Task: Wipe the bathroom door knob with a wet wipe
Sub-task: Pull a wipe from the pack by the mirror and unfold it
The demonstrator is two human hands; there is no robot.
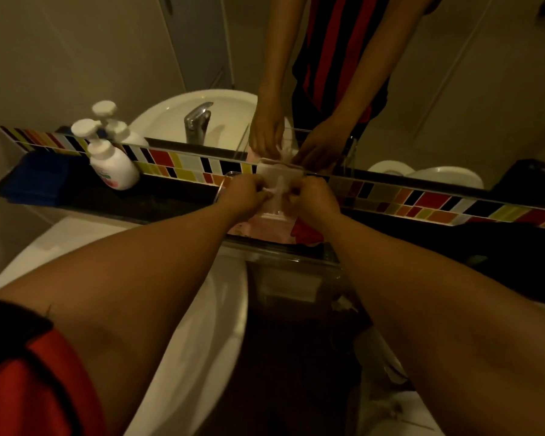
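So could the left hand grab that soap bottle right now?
Probably not yet: the left hand is busy pinching the wet wipe. The soap bottle stands unblocked to its left, so after letting go, likely yes.

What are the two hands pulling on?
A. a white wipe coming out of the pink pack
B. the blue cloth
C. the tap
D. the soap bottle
A: the left hand and right hand both pinch a white wipe over the pink pack, while the soap bottle stands apart on the ledge to the left.
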